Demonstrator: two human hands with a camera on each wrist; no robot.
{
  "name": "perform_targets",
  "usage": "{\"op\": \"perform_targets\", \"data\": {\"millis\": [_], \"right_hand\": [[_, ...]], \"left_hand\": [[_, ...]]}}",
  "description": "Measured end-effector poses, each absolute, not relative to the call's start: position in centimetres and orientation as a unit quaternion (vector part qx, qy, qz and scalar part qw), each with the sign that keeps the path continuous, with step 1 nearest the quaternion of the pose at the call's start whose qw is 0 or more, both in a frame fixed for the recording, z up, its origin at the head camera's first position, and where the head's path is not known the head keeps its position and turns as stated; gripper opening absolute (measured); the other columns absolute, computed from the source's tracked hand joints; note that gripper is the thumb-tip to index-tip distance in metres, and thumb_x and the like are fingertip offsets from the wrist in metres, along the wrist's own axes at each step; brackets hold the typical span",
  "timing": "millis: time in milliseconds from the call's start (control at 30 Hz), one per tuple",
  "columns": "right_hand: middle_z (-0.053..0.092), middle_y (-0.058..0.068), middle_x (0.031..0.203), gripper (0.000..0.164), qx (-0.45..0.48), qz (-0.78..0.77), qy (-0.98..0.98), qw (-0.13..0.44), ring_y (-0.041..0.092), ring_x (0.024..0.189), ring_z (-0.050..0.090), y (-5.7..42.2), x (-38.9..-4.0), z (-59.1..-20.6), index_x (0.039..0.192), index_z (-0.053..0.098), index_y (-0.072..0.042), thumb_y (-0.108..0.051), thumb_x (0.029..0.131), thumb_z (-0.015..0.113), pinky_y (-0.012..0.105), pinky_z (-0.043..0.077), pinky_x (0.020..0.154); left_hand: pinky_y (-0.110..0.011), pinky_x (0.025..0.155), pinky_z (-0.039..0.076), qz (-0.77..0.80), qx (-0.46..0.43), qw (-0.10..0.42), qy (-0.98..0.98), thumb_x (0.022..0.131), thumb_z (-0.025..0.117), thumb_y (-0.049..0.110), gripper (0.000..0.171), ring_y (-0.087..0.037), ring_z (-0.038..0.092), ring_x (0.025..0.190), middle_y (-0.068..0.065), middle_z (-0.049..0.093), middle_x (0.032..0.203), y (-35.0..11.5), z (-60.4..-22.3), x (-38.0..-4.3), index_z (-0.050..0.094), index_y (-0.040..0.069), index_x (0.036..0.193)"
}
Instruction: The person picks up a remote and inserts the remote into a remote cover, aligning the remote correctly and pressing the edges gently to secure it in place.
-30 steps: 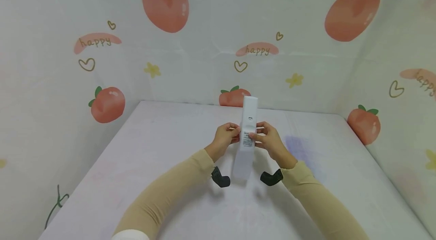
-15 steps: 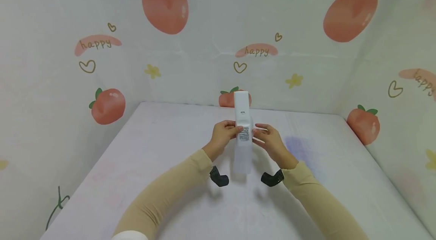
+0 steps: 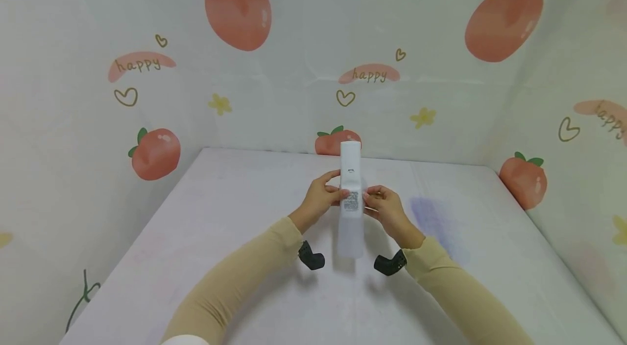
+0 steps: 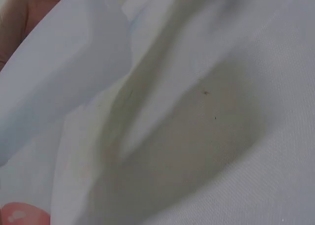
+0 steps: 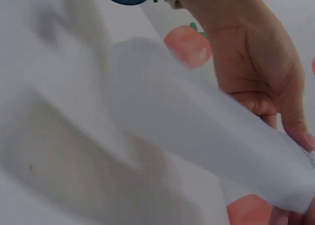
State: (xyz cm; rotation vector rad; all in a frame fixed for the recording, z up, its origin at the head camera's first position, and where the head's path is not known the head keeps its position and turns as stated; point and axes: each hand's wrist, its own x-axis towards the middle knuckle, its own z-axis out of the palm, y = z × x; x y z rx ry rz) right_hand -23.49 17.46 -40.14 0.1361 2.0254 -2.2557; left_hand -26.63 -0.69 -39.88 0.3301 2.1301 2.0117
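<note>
A long white device (image 3: 350, 160), with a small port, a printed label and a pale lower section, stands roughly upright between my hands in the head view. My left hand (image 3: 315, 201) grips its left side, the thumb on the front beside the label and the other fingers partly hidden behind. At the right edge my right hand (image 3: 389, 209) holds it with curled fingertips level with the label. In the right wrist view the pale section (image 5: 172, 107) runs diagonally, with my left hand (image 5: 256, 62) behind it. The left wrist view shows the pale section (image 4: 64, 72) at upper left.
The hands are over a white table (image 3: 254, 182), with shadows below them. Behind it hangs a white curtain (image 3: 294, 24) printed with peaches. Black wrist cameras (image 3: 312, 257) sit at both cuffs. A green cord (image 3: 84, 293) lies at far left.
The device has gone from a slight tilt to nearly straight and shifted a little left. The right thumb has moved off its label to the edge; the left thumb now lies on the front.
</note>
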Motion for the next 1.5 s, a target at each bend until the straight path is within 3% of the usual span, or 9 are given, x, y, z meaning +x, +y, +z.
{"op": "perform_targets", "data": {"millis": [233, 400, 567, 667, 833, 1067, 1333, 1500], "right_hand": [[0.064, -0.007, 0.078, 0.026, 0.015, -0.751, 0.657, 0.064, 0.006, 0.073, 0.062, 17.7, -23.7, -40.0, 0.119, 0.042, -0.007, 0.002, 0.096, 0.053, 0.022, 0.055, 0.069], [0.061, 0.000, 0.102, 0.038, -0.015, -0.723, 0.686, 0.077, 0.009, 0.090, 0.062, 17.5, -23.5, -39.8, 0.137, 0.040, 0.000, -0.015, 0.103, 0.047, 0.026, 0.054, 0.084], [0.053, 0.008, 0.117, 0.049, -0.019, -0.703, 0.705, 0.089, 0.014, 0.098, 0.060, 17.4, -23.6, -39.6, 0.140, 0.037, 0.001, -0.027, 0.102, 0.050, 0.037, 0.054, 0.092], [0.053, 0.009, 0.112, 0.051, -0.025, -0.699, 0.709, 0.093, 0.014, 0.096, 0.060, 17.6, -23.6, -39.7, 0.140, 0.036, 0.001, -0.023, 0.099, 0.056, 0.038, 0.055, 0.089], [0.057, 0.004, 0.103, 0.044, -0.040, -0.725, 0.683, 0.078, 0.011, 0.090, 0.061, 18.1, -23.3, -39.8, 0.129, 0.045, -0.006, -0.023, 0.094, 0.065, 0.030, 0.056, 0.080], [0.061, 0.000, 0.099, 0.035, -0.060, -0.751, 0.654, 0.077, 0.012, 0.089, 0.063, 18.4, -23.1, -39.4, 0.121, 0.049, -0.011, -0.019, 0.092, 0.068, 0.028, 0.056, 0.077], [0.066, -0.006, 0.092, 0.029, -0.037, -0.740, 0.663, 0.104, 0.010, 0.082, 0.066, 18.3, -23.2, -39.2, 0.122, 0.042, -0.009, -0.010, 0.097, 0.058, 0.028, 0.056, 0.073], [0.065, -0.006, 0.088, 0.036, -0.049, -0.719, 0.685, 0.110, 0.010, 0.079, 0.068, 18.0, -23.1, -38.8, 0.126, 0.038, -0.003, -0.013, 0.097, 0.058, 0.029, 0.057, 0.073]], "left_hand": [[-0.035, 0.080, 0.058, 0.668, 0.119, 0.106, 0.727, 0.087, 0.071, 0.008, 0.065, -0.020, 0.069, 0.088, -0.023, 0.070, 0.103, -0.9, -40.0, -26.6, 0.043, 0.011, 0.145], [-0.035, 0.081, 0.058, 0.653, 0.118, 0.074, 0.744, 0.085, 0.074, 0.012, 0.066, -0.020, 0.067, 0.091, -0.019, 0.071, 0.102, -1.0, -39.9, -26.1, 0.046, 0.017, 0.144], [-0.035, 0.082, 0.058, 0.639, 0.120, 0.051, 0.758, 0.083, 0.077, 0.017, 0.065, -0.019, 0.066, 0.091, -0.015, 0.071, 0.101, -0.9, -39.7, -25.6, 0.049, 0.021, 0.142], [-0.034, 0.082, 0.058, 0.636, 0.133, 0.053, 0.758, 0.083, 0.078, 0.017, 0.065, -0.018, 0.066, 0.089, -0.015, 0.071, 0.099, -0.9, -39.6, -25.5, 0.050, 0.020, 0.141], [-0.034, 0.084, 0.057, 0.665, 0.142, 0.070, 0.729, 0.086, 0.074, 0.011, 0.060, -0.021, 0.067, 0.093, -0.019, 0.070, 0.104, -1.0, -39.4, -25.4, 0.049, 0.014, 0.140], [-0.034, 0.081, 0.058, 0.701, 0.094, 0.095, 0.701, 0.090, 0.068, 0.009, 0.027, -0.016, 0.067, 0.083, -0.018, 0.068, 0.103, -1.0, -39.8, -25.8, 0.061, -0.006, 0.111], [-0.032, 0.078, 0.058, 0.717, 0.070, 0.081, 0.689, 0.089, 0.069, 0.008, 0.015, -0.010, 0.063, 0.074, -0.006, 0.066, 0.087, -0.5, -40.2, -25.5, 0.064, -0.006, 0.095], [-0.025, 0.070, 0.057, 0.744, 0.017, 0.078, 0.664, 0.089, 0.069, 0.007, 0.011, -0.009, 0.058, 0.064, 0.002, 0.059, 0.074, -0.3, -39.8, -25.7, 0.064, -0.002, 0.087]]}}
